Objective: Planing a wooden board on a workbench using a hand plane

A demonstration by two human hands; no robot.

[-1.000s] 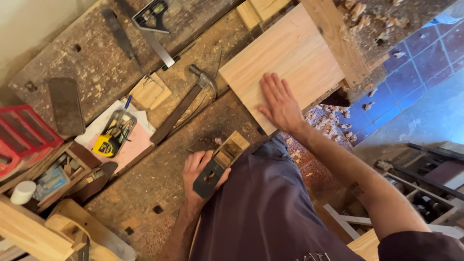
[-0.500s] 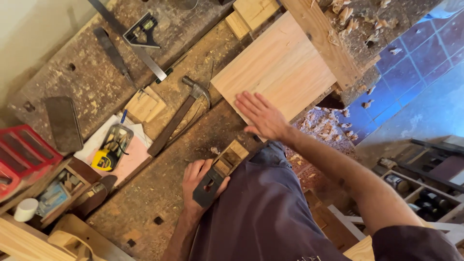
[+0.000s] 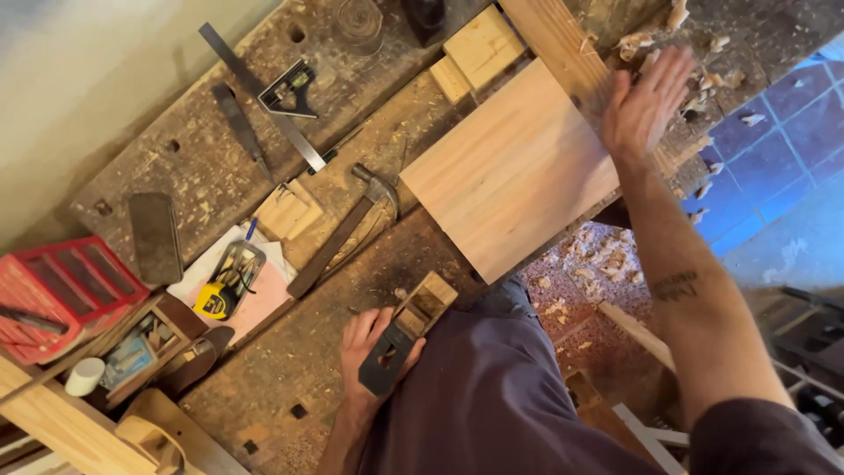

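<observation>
My left hand (image 3: pixel 374 339) is shut on a small wooden hand plane (image 3: pixel 420 315) that rests on the worn workbench (image 3: pixel 299 369) close to my body. My right hand (image 3: pixel 644 104) is open with fingers spread. It lies flat at the far end of a pale wooden board (image 3: pixel 510 171), against a long wooden batten (image 3: pixel 563 44) strewn with curled shavings (image 3: pixel 694 18). The board lies flat on the bench and overhangs its edge.
A hammer (image 3: pixel 347 233) lies left of the board. Further left are a combination square (image 3: pixel 286 97), a dark file (image 3: pixel 239 127), a sharpening stone (image 3: pixel 154 236), a yellow tape measure (image 3: pixel 214 302) and a red tray (image 3: pixel 61 295). Small wood blocks (image 3: pixel 479 48) sit at the top. Shavings (image 3: pixel 598 255) litter the floor.
My right hand has swept from the near part of the board across to its far end by the batten. My left hand has stayed on the plane.
</observation>
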